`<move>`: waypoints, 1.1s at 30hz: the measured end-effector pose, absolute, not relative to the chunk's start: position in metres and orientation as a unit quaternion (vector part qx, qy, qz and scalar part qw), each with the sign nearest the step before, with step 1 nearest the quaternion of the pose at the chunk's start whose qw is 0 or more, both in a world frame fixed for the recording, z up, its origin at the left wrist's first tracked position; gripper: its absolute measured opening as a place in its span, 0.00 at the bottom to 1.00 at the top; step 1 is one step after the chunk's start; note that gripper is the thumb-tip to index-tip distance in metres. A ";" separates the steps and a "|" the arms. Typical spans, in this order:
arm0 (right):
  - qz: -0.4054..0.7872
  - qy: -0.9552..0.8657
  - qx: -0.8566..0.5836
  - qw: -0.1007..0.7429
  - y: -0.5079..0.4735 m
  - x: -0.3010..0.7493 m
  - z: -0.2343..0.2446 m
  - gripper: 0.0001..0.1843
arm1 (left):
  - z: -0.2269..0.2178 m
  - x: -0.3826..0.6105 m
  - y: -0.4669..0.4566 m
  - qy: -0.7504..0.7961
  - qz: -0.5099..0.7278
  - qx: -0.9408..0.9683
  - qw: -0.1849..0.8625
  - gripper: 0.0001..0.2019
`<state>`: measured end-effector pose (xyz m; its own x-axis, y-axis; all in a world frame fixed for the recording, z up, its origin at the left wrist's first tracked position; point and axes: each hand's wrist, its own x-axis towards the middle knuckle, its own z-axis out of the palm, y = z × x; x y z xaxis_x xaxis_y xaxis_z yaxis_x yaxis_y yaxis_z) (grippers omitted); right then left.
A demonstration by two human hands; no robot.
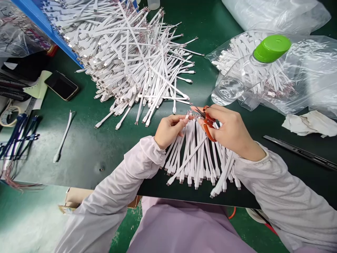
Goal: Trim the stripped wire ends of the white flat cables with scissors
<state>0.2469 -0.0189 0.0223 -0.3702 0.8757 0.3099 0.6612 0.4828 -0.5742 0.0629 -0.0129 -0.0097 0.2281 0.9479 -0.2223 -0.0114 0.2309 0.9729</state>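
Note:
My right hand is closed on orange-handled scissors, their blades pointing left toward the fanned cables. My left hand pinches the stripped wire end of a white cable, just left of the blades. Below both hands lies a fan of short white USB cables, with connectors toward the table's front edge and bare wire ends at the far side. Fingers hide part of the wire ends, so I cannot tell whether the blades touch a wire.
A large pile of white cables spills from a blue bin. At right are a green-capped bottle, a plastic bag of cables and a utility knife. A phone and a single cable lie left.

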 end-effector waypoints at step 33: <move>0.096 -0.818 -0.492 0.280 -0.019 0.244 0.015 0.08 | -0.007 0.061 -0.010 0.448 0.416 0.377 0.695 0.14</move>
